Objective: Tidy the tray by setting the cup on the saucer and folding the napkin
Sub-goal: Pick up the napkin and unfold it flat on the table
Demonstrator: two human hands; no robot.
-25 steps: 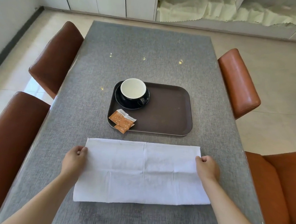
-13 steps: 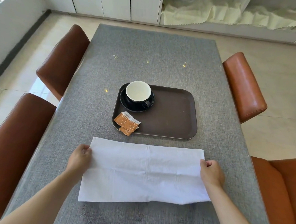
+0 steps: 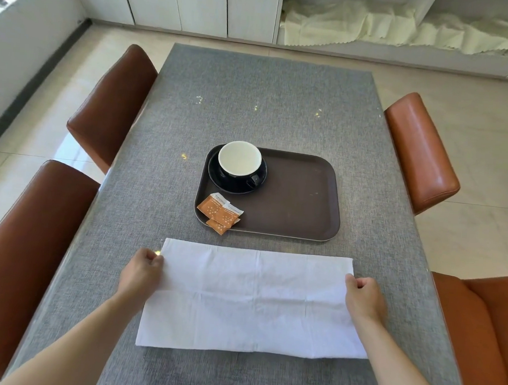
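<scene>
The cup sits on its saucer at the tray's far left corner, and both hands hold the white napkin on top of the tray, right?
Not quite. The head view shows the hands, left and right, holding the napkin on the grey table, in front of the tray. The cup and saucer are as you say.

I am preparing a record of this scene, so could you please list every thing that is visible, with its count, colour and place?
cup: 1, black outside and white inside, standing on the saucer
saucer: 1, black, far left corner of the tray
tray: 1, dark brown, middle of the table
sachets: about 3, orange and white, near left corner of the tray, overlapping
napkin: 1, white, flat on the table in front of the tray
table: 1, grey woven cover
chairs: 4, brown leather, two on each side
cabinets: white, along the far wall
cloth: pale yellow, crumpled on the far shelf
left hand: pinches the napkin's left edge
right hand: pinches the napkin's right edge
</scene>
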